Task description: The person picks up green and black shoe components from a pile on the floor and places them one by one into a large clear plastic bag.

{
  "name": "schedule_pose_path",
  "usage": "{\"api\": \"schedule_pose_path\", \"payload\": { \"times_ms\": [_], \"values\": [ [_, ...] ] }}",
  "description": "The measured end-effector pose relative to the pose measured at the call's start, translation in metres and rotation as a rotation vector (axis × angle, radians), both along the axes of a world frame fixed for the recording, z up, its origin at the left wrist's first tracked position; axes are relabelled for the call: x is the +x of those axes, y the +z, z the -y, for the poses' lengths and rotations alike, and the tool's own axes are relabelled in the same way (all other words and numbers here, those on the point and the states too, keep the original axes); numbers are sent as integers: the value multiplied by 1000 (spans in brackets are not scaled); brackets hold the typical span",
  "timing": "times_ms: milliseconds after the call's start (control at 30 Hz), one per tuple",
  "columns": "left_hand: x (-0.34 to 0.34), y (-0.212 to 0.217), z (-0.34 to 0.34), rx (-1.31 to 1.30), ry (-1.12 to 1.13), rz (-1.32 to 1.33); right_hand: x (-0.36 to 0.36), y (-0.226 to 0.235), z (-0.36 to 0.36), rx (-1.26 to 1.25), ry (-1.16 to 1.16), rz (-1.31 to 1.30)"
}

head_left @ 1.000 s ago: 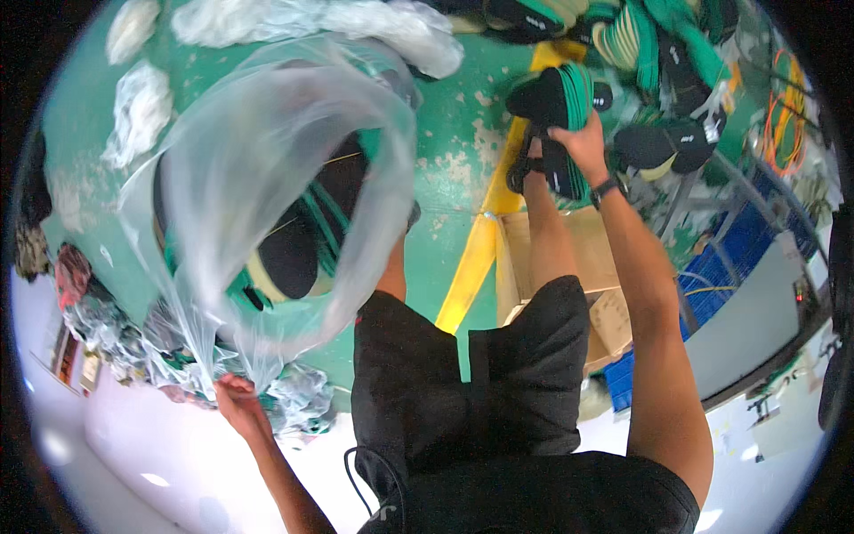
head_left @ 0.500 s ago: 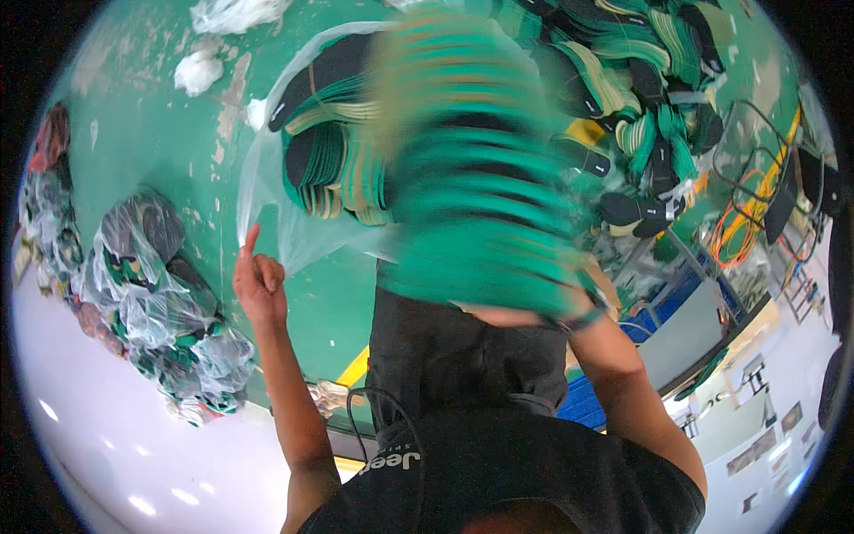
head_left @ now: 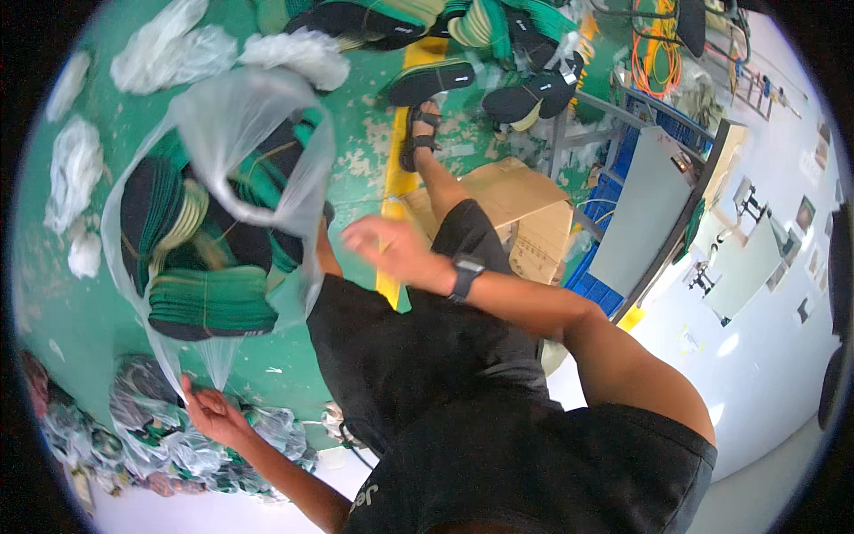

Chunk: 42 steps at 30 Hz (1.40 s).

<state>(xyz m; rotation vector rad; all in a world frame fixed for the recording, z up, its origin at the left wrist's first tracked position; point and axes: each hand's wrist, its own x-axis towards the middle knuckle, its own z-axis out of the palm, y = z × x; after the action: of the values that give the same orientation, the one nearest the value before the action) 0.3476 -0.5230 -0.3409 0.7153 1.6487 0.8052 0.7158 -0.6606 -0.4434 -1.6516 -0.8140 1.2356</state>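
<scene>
Head view: left hand (head_left: 206, 411) pinches the corner of a clear plastic bag (head_left: 222, 169) stuffed with green-and-black sole bundles (head_left: 209, 303), hanging over the green floor (head_left: 53, 303). Right hand (head_left: 391, 249) hovers beside it, fingers loose, empty.

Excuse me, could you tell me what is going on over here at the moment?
A person stands on a green floor, gripping the edge of a clear plastic bag with the left hand. The bag holds bundles of green and black shoe soles. The right hand is empty and open beside the bag. More soles lie piled on the floor ahead.
</scene>
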Motion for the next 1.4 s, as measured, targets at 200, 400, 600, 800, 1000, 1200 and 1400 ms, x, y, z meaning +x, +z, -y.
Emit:
{"api": "schedule_pose_path", "payload": {
  "times_ms": [200, 400, 600, 800, 1000, 1200, 1400],
  "values": [
    [43, -60, 31, -195, -247, -370, 192, -223, 92, -385, 80, 719],
    [69, -113, 55, -212, -306, -874, 323, -403, 32, -512, 664, 979],
    [-26, -76, 59, -210, -503, -1056, 342, -426, 28, -745, 1041, 746],
    [23, -119, 61, -118, -1114, -1272, 340, -415, 111, -427, 648, 882],
    [-31, -93, 69, -426, -418, -800, 269, -279, 92, -547, 596, 441],
    [33, -24, 22, -95, -40, -299, 158, -56, 45, -209, 948, 23],
    [8, -1, 6, 15, 69, -70, -12, 39, -57, 48, 676, -267]
  ]
}}
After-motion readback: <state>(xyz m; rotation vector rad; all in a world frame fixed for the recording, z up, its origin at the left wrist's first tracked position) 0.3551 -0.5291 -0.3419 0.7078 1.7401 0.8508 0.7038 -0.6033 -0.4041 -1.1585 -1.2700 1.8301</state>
